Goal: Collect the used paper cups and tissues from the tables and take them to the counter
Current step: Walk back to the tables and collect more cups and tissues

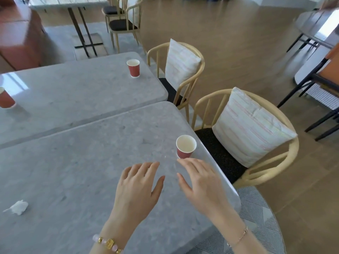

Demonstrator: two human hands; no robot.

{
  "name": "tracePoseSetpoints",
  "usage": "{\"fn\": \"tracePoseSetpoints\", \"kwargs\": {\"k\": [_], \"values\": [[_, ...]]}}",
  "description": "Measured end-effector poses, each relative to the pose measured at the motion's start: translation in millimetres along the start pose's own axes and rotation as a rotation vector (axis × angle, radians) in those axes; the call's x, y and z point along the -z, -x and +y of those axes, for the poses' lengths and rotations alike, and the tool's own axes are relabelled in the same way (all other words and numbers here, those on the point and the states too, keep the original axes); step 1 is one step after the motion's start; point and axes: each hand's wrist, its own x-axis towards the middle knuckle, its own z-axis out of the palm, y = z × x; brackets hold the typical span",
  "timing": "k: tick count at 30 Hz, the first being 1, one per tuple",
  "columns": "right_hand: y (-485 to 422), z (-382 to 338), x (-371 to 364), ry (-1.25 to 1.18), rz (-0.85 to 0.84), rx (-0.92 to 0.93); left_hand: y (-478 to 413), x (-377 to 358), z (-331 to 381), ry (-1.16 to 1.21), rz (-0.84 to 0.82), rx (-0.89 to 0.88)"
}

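Observation:
A red paper cup (185, 147) with a white inside stands near the right edge of the near grey table (77, 167). My right hand (200, 182) hovers just below it, fingers straight, fingertips close to its base. My left hand (140, 187) is spread beside it over the table and holds nothing. A second red cup (133, 68) stands on the far grey table (73, 92), and a third (6, 99) shows at the left edge. A crumpled white tissue (17, 207) lies on the near table at the left.
Two pale wooden chairs (260, 173) (190, 83) with striped cushions stand along the tables' right side. A patterned rug (256, 222) lies below. More chairs and a table stand at the back, a round dark table (315, 28) at the upper right.

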Motion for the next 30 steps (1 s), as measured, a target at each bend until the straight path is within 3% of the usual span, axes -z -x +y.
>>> {"fn": "tracePoseSetpoints", "kwargs": {"k": [7,11,15,21,30], "values": [[-7,43,-30,-0.021,-0.096,-0.084,-11,-13,3,-0.005,-0.046,0.067],[-14,72,-52,-0.088,-0.238,-0.279,-13,-15,4,-0.017,-0.032,0.114],[-22,95,-75,-0.131,-0.246,-0.512,-15,-15,3,-0.032,-0.006,0.151],[-42,111,-107,-0.617,-0.179,-0.727,-18,-15,4,-0.047,-0.001,0.181],[-61,111,-133,-0.929,-0.042,-0.702,-20,-15,1,-0.071,-0.004,0.229]]}}
